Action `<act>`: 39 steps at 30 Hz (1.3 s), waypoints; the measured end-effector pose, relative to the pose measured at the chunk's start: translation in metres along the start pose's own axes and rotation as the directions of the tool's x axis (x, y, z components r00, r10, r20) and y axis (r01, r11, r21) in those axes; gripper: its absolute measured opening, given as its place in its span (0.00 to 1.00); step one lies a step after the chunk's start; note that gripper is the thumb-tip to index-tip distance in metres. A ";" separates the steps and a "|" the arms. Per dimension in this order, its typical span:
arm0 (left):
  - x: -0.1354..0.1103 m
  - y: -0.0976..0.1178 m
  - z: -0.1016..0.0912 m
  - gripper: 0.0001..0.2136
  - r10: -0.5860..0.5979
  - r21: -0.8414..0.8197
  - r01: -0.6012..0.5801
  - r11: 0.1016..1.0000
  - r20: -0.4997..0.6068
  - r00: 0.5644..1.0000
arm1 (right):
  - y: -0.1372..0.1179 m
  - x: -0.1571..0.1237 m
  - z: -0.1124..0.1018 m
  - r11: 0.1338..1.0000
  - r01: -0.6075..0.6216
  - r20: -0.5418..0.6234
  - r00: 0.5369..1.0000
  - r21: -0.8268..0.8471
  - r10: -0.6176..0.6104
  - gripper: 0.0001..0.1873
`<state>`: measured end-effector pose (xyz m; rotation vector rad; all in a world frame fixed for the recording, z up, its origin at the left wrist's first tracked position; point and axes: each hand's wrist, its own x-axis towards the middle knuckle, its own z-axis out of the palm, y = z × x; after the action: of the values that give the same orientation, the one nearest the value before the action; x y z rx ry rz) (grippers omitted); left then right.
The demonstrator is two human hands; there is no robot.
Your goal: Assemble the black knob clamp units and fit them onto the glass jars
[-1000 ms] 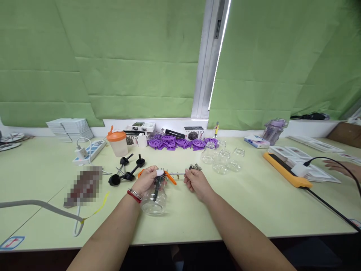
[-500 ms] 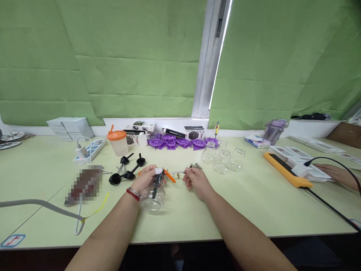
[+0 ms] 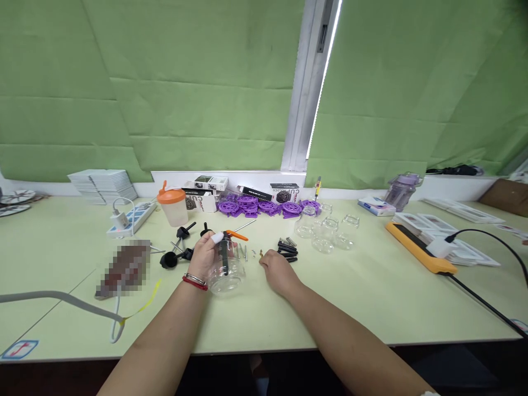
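Note:
My left hand (image 3: 203, 256) is wrapped round a clear glass jar (image 3: 226, 272) with a black stem inside, held a little above the table with its neck tilted up. An orange lever (image 3: 235, 235) and a thin metal rod (image 3: 246, 225) stick out from the jar's top. My right hand (image 3: 275, 271) rests on the table beside the jar, its fingers curled and pinched at a small brass part (image 3: 261, 254). Black pieces and small springs (image 3: 286, 247) lie just beyond that hand.
Black plungers (image 3: 179, 247) lie left of the jar. Empty glass jars (image 3: 325, 228) stand to the right, purple wheels (image 3: 264, 208) and boxes behind. An orange-lidded cup (image 3: 172, 207), a power strip (image 3: 132, 218), a yellow tool (image 3: 418, 248) with cable sit around.
My right hand let go of the rod's end and dropped to the table by the small parts. My left hand tilted the jar so the lever and rod now point up and away.

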<state>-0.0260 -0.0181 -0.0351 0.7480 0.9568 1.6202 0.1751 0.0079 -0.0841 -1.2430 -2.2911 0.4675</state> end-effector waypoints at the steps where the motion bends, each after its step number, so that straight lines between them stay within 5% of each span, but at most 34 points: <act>1: 0.000 0.001 0.001 0.18 0.011 -0.011 -0.011 1.000 -0.010 1.000 | -0.002 0.001 0.002 0.998 -0.011 0.017 1.000 -0.062 0.012 0.13; 16: -0.002 0.003 0.003 0.14 0.014 -0.075 -0.016 0.997 -0.023 1.000 | -0.003 0.015 0.011 0.971 -0.132 -0.048 0.991 -0.197 0.125 0.09; 26: 0.001 0.002 0.000 0.17 0.030 -0.065 -0.031 0.997 -0.015 0.999 | 0.016 -0.003 -0.037 0.958 -0.170 -0.223 0.949 0.229 0.222 0.05; 28: 0.001 -0.002 0.003 0.19 0.102 -0.079 -0.107 0.991 -0.060 0.993 | 0.020 -0.005 -0.043 0.896 -0.151 -0.202 0.946 0.418 0.254 0.10; 30: 0.001 -0.006 0.006 0.21 0.157 -0.072 -0.161 0.984 -0.063 0.986 | 0.016 -0.007 -0.042 0.775 -0.139 -0.061 0.973 0.616 0.223 0.18; 34: -0.002 -0.014 0.009 0.21 0.184 0.004 -0.184 0.983 0.015 0.983 | -0.007 -0.012 -0.028 0.398 -0.288 0.301 0.953 0.871 0.030 0.33; 36: -0.004 -0.017 0.010 0.20 0.179 0.049 -0.183 0.982 0.077 0.981 | -0.015 -0.014 -0.025 0.263 -0.334 0.336 0.941 0.905 0.036 0.34; 39: -0.008 -0.020 0.010 0.18 0.165 0.185 -0.189 0.965 0.138 0.977 | -0.016 -0.015 -0.027 0.172 -0.347 0.333 0.937 0.922 0.104 0.32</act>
<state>-0.0059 -0.0210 -0.0479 1.0829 0.9939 1.6266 0.1858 -0.0113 -0.0573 -0.7738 -1.2510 1.8929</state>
